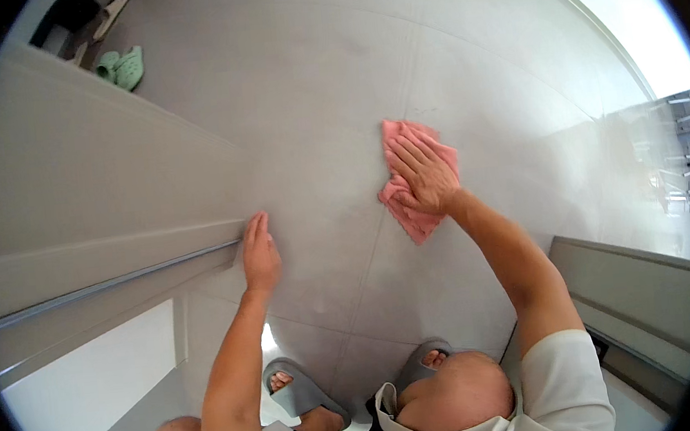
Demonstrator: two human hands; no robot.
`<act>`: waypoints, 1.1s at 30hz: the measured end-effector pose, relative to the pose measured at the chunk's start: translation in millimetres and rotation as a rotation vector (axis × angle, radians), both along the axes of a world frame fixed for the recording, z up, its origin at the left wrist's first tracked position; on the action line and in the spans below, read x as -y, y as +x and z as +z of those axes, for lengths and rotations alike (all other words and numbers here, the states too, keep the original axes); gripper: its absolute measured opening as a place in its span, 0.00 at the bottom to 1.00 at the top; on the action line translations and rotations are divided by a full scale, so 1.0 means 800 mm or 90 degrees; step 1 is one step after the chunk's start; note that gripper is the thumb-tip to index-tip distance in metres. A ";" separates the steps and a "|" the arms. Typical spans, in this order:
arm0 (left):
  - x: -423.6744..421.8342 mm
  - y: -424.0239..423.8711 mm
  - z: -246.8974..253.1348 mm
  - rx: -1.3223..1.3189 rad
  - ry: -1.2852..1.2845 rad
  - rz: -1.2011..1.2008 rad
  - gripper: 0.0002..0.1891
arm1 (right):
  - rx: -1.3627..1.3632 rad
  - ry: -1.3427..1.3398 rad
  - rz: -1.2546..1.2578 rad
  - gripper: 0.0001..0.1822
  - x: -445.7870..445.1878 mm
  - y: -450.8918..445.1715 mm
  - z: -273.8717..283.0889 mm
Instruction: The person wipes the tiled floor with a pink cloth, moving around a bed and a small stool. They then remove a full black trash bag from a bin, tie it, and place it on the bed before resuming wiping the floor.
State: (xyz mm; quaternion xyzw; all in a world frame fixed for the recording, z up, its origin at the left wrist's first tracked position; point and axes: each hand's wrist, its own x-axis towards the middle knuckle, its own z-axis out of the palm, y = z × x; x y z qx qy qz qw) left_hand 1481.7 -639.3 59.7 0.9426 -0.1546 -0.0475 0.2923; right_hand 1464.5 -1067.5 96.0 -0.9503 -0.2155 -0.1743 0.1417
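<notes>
A pink cloth (418,224) lies rumpled on the grey tiled floor (315,156). My right hand (424,171) presses flat on top of it, fingers extended and pointing up and left in the view; cloth shows around the fingers and beside the wrist. My left hand (261,250) is held against the end of the beige door frame (238,234) at the left, its fingers straight and close together, with no object seen in it. The palm side of the left hand is partly hidden.
Green clogs (129,68) stand at the upper left, by other footwear. My feet in grey slippers (302,391) are on the floor below. Another beige frame (634,288) rises at the lower right. Metal-legged furniture (683,176) shows at the far right.
</notes>
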 end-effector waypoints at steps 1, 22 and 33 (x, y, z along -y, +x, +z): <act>-0.007 -0.004 0.002 0.004 -0.025 0.027 0.26 | -0.178 -0.057 -0.018 0.29 -0.033 0.003 0.033; 0.049 0.005 0.010 -0.008 -0.078 0.040 0.25 | -0.108 -0.001 -0.157 0.42 -0.084 0.116 -0.049; 0.125 0.005 -0.014 0.073 -0.036 -0.003 0.24 | -0.229 -0.011 -0.204 0.55 -0.119 -0.199 -0.019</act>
